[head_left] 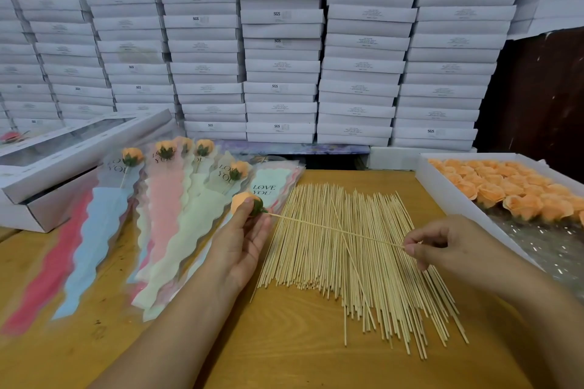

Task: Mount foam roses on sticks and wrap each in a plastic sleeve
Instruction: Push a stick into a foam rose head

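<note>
Two hands are working over the wooden table [284, 341]: the left hand [243, 243] is gripping an orange foam rose [245, 203] by its green base, while the right hand [442, 243] is pinching the far end of a thin stick [331, 227] whose tip is meeting the rose. Both are hovering over a spread pile of sticks [357, 262], beside plastic sleeves [189, 208] reading "LOVE YOU". Stacked white boxes [278, 41] behind are showing "SGS" labels, and a tray of roses [518, 189] is sitting at right.
</note>
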`<state>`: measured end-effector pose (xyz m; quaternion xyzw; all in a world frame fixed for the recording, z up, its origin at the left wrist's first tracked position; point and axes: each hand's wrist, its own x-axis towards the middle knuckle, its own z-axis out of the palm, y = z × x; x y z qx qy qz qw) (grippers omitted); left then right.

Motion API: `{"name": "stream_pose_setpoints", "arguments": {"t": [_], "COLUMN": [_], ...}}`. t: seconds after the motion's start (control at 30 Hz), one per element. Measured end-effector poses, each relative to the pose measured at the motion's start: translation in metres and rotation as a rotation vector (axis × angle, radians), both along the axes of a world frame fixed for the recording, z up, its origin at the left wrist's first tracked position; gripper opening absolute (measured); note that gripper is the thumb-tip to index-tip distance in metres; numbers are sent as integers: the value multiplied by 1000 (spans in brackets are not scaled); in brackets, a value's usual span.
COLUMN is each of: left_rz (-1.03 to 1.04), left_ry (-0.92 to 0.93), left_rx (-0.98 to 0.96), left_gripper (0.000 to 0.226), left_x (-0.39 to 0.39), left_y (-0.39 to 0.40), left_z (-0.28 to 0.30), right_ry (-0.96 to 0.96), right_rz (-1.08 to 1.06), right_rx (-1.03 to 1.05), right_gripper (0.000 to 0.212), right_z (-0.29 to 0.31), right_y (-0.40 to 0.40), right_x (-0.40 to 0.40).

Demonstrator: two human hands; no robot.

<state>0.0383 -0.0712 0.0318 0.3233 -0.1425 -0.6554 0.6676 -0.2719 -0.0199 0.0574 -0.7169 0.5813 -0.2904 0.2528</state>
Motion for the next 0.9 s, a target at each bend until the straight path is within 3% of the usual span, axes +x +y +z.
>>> {"name": "stream_pose_setpoints", "arguments": {"t": [0.9], "left_rz": [1], "left_ry": [-3], "left_rx": [4], "left_gripper": [14], "left_x": [0], "left_y": [0], "left_z": [-1], "right_ry": [9], "right_rz": [-8], "right_rx": [-12], "right_gripper": [14], "right_z": [-3], "right_y": [-2], "right_x": [-2]}}
